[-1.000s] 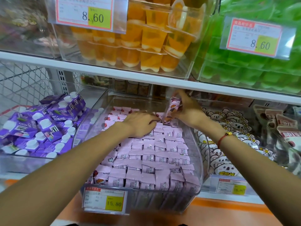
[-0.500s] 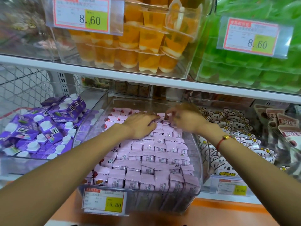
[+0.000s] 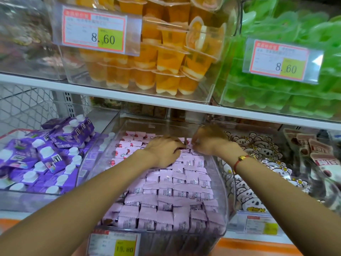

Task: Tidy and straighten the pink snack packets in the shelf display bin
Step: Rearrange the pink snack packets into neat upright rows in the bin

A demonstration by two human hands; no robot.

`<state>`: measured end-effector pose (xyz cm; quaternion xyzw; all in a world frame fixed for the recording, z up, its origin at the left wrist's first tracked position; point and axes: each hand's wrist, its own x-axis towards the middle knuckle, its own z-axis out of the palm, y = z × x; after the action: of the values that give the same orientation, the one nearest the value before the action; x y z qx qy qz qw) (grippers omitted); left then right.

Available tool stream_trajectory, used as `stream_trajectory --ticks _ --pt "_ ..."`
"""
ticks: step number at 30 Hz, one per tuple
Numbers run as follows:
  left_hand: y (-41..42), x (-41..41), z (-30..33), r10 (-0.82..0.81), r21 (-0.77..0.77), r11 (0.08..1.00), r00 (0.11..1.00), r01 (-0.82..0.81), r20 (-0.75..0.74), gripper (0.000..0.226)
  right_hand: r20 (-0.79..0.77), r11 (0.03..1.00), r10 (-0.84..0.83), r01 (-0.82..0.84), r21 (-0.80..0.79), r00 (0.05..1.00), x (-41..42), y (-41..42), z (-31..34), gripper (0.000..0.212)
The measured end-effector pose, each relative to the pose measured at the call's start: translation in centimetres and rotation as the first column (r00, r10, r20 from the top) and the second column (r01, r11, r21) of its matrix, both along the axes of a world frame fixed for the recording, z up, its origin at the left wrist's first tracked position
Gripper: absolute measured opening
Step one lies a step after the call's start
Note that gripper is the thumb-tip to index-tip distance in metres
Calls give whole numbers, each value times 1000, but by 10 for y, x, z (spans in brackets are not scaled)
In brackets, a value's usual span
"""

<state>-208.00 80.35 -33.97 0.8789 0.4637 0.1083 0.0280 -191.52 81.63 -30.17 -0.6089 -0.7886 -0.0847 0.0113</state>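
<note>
1. My left hand (image 3: 164,151) lies palm down on the pink snack packets (image 3: 177,189) at the back of the clear bin (image 3: 222,191), fingers bent over the top row; I cannot tell whether this grip pinches a packet or only presses on them.
2. My right hand (image 3: 210,140) sits just beside it, fingertips curled down into the same back row; its grip looks pinched on a packet edge, but blur hides the contact.
3. The two hands nearly touch at the middle of the bin's back.
4. The packets fill the bin in rows, mostly standing on edge toward the front, with a few lying face up at the back left.
5. A red bracelet (image 3: 239,160) circles my right wrist.
6. A price tag (image 3: 114,245) reading 15.80 hangs on the bin's front.
7. Purple cartons (image 3: 36,159) fill the bin on the left; bear-print packets (image 3: 258,150) fill the one on the right.
8. On the shelf (image 3: 129,97) above stand orange jelly cups (image 3: 166,58) and green jelly cups (image 3: 295,97).
</note>
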Motion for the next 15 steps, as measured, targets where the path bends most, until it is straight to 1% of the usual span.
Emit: stream_trajectory --ticks 2,3,5,7,9,10,11,12,13,15 --pt "-2 -1 0 -9 9 1000 1000 8 9 39 69 1000 -1 0 11 998 -3 0 -1 20" --pt "-3 -3 0 -11 6 1000 1000 11 9 39 59 1000 -2 1 12 998 -2 0 -1 18" --pt "-4 -5 -2 -10 -12 1000 1000 10 5 40 -17 1000 -6 6 -10 1000 1 0 2 14" --pt "-4 -7 -3 -1 -37 999 1000 1 14 40 -52 1000 3 -4 -14 999 5 0 3 16" --pt "-3 -6 -2 10 -66 998 1000 -8 22 39 -54 1000 29 -29 7 998 8 0 0 21" --pt "-3 -6 -1 15 -80 997 1000 -13 16 39 -81 999 45 -44 15 996 9 0 -2 20" --pt "-2 -5 0 16 -95 995 1000 -15 4 39 -154 998 57 -55 15 986 10 -1 -4 16" --pt "-2 -5 0 13 -107 994 1000 -15 -14 39 -262 998 57 -56 13 963 11 -2 -5 13" --pt "-1 -4 1 11 -115 993 999 -15 -33 39 -386 999 52 -44 29 921 12 -3 -6 11" --pt "-2 -3 3 16 -121 992 998 -23 -56 39 -609 991 70 13 132 790 14 -8 -5 9"
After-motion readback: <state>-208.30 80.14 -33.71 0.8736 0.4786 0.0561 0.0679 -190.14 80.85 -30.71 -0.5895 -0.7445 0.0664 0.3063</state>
